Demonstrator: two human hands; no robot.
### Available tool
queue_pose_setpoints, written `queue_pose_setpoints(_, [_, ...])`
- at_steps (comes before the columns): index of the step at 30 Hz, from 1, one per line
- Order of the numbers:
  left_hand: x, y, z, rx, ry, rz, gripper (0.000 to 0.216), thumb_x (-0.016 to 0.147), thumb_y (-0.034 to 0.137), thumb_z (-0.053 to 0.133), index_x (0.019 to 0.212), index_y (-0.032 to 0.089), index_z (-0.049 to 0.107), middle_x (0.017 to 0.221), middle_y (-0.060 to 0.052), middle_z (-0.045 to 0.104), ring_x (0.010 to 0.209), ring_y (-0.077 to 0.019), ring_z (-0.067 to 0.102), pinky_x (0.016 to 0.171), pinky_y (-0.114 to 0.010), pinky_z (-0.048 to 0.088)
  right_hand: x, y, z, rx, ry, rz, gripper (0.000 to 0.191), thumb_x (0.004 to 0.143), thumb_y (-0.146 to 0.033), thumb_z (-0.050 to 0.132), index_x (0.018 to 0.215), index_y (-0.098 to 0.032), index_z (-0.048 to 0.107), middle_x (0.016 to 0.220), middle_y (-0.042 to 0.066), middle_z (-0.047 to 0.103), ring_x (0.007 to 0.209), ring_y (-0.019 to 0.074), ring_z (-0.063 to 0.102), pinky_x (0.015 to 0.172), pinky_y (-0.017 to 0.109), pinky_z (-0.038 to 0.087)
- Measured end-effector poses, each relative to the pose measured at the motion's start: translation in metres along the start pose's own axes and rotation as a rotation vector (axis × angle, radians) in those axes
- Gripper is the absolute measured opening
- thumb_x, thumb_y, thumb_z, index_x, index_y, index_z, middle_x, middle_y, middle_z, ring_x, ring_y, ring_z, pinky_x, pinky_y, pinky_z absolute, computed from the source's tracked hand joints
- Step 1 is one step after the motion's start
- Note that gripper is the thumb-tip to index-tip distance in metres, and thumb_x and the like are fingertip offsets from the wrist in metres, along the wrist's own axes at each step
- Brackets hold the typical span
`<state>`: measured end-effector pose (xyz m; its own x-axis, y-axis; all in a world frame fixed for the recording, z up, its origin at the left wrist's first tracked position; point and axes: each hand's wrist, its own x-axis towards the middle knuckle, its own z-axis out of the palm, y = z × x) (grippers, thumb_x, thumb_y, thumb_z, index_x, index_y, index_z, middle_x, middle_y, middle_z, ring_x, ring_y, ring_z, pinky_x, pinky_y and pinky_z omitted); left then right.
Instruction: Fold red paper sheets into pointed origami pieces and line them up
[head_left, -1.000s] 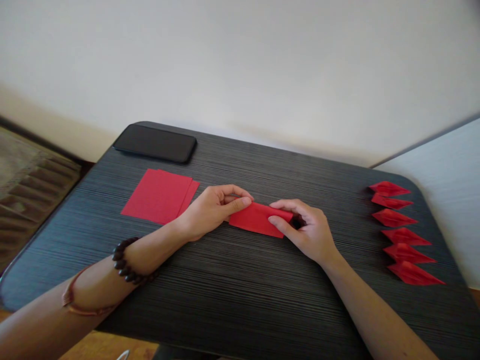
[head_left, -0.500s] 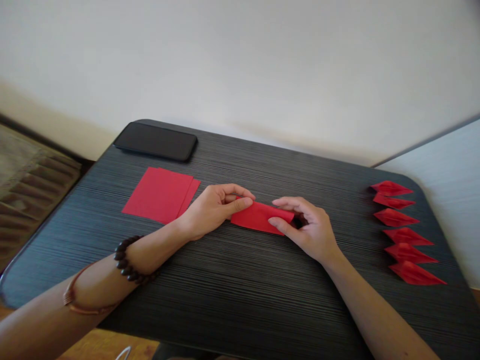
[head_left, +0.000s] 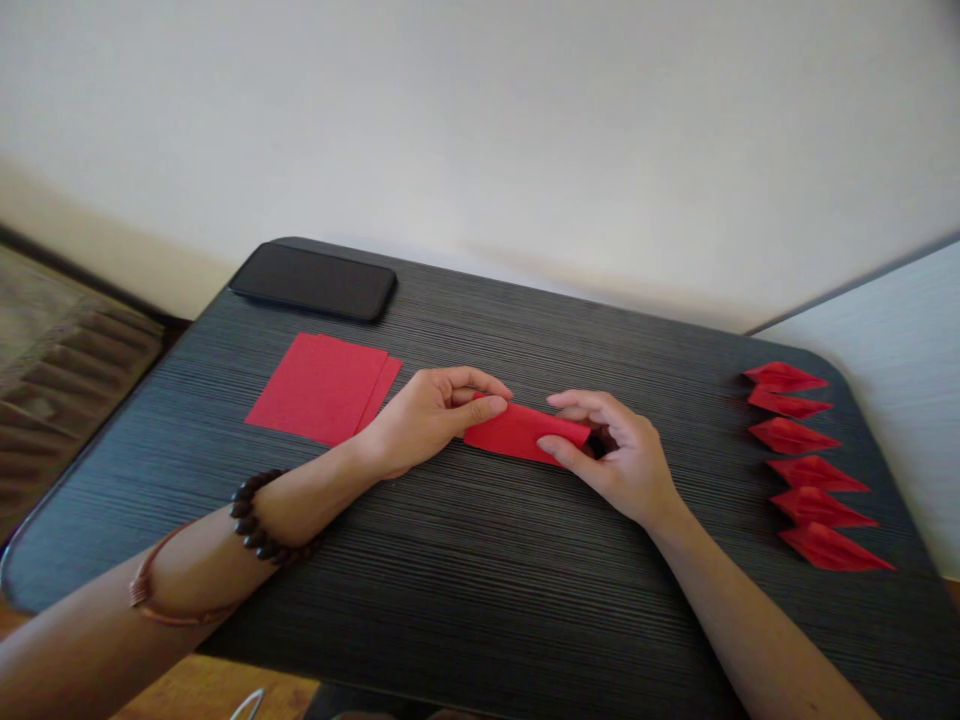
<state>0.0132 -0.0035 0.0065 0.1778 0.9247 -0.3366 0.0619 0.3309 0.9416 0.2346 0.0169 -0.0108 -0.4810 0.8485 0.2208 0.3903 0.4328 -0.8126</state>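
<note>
A red sheet of paper [head_left: 514, 432], folded over lengthwise, lies at the middle of the dark table [head_left: 450, 580]. My left hand [head_left: 427, 415] pinches its left end between thumb and fingers. My right hand [head_left: 622, 455] pinches its right end, thumb on the near edge and fingers over the top. Both hands rest on the table surface. My left forearm wears a dark bead bracelet and a thin reddish bangle.
A small stack of flat red sheets [head_left: 319, 388] lies to the left of my hands. A black phone [head_left: 313, 282] lies face down at the far left corner. Several folded red paper pieces [head_left: 814, 465] form a row along the right edge. A pale wall stands behind.
The folded sheet has narrowed a little as both hands press its halves together. The view has shifted slightly; the hands stay in place.
</note>
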Motion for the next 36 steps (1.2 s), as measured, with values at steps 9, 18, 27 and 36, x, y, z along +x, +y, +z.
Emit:
queue_pose_setpoints(9, [-0.0002,0.0003,-0.0002,0.002,-0.001,-0.001,0.022,0.078,0.033,0.067,0.093,0.017,0.065,0.065,0.003,0.067,0.053,-0.0074,0.055,0.051,-0.017,0.041,-0.0007,0.0008,-0.0009,0.0,-0.007,0.019,0.035,0.078,-0.032,0.069,0.109,-0.024,0.057,0.081,-0.001,0.068,0.066,0.0138,0.062,0.061,0.027,0.047])
queue_pose_setpoints(18, [-0.0004,-0.0021,-0.0005,-0.058,-0.023,-0.022,0.024,0.077,0.033,0.068,0.097,0.018,0.064,0.068,0.002,0.07,0.057,-0.0088,0.059,0.053,-0.018,0.044,0.0003,0.0003,-0.0012,0.031,-0.03,0.024,0.036,0.079,-0.031,0.068,0.112,-0.024,0.055,0.081,-0.001,0.067,0.065,0.0128,0.061,0.06,0.026,0.047])
queue_pose_setpoints(27, [-0.0005,-0.003,-0.0005,-0.094,-0.014,-0.035,0.027,0.075,0.032,0.071,0.097,0.018,0.065,0.078,-0.001,0.073,0.064,-0.0118,0.064,0.06,-0.021,0.049,-0.0007,0.0011,-0.0009,0.056,-0.036,0.031,0.04,0.079,-0.033,0.068,0.115,-0.025,0.053,0.082,0.0,0.069,0.065,0.0132,0.062,0.06,0.026,0.048])
queue_pose_setpoints(36, [-0.0009,-0.0016,-0.0016,-0.091,-0.008,-0.037,0.027,0.075,0.031,0.071,0.098,0.018,0.066,0.082,-0.002,0.074,0.069,-0.0128,0.066,0.064,-0.022,0.05,0.0002,0.0006,-0.0003,0.056,-0.037,0.047,0.04,0.079,-0.031,0.068,0.115,-0.024,0.053,0.082,0.0,0.068,0.066,0.0136,0.061,0.06,0.027,0.047])
